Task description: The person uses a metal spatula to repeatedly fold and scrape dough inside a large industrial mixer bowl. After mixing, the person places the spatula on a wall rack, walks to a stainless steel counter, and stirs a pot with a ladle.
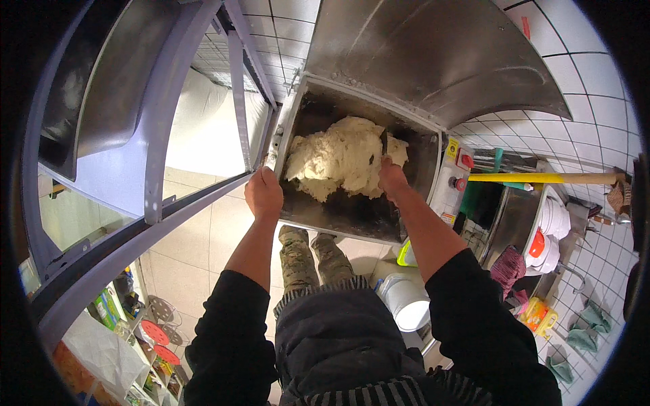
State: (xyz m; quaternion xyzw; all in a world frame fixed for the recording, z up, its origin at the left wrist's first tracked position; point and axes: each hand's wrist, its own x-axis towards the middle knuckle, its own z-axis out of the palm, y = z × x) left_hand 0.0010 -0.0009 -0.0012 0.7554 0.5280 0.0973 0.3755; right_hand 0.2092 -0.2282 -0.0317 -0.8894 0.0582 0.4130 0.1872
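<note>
Before me stands an open metal dough mixer [439, 167], its steel lid [431, 56] raised at the back. A large, rough mass of pale dough [340, 152] lies in its dark trough. My right hand [393, 180] reaches inside and is closed on a dark tool, perhaps a knife or scraper [384, 142], whose upright blade is against the dough's right part. The tool's lower end is hidden by my fingers. My left hand [264, 193] rests with curled fingers on the left front corner of the mixer's rim, outside the trough.
A control panel with red knobs [460, 184] is at the mixer's right. Beyond it are a yellow pole [538, 177] and a sink area with stacked white bowls [551, 218]. A white bucket [406, 304] stands on the floor at right. A metal frame rack [152, 152] stands at left.
</note>
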